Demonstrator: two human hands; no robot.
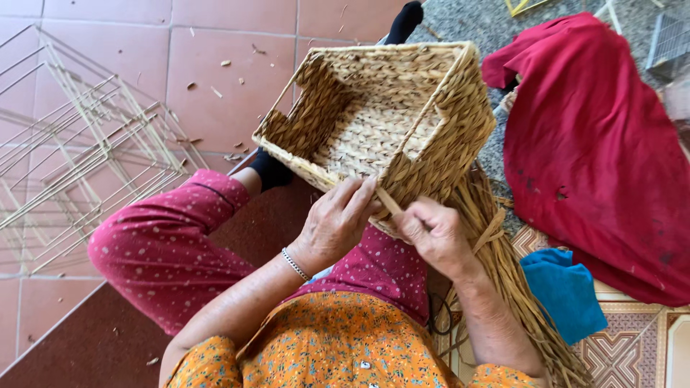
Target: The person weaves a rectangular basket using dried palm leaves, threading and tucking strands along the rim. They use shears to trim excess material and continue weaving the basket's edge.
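Centrally, a tan woven basket (381, 115) tilts open; left hand (336, 219) grips its rim, right hand (431, 233) pinches a straw strand (389, 202).

One woven basket (381, 115). Two hands: one left hand (336, 224) and one right hand (433, 233). One bundle of dried straw strands (503, 273). Two cloths, one red cloth (596, 151) and one blue cloth (564, 291). One stack of wire frames (79, 165), number of frames unclear. One bracelet (295, 264).
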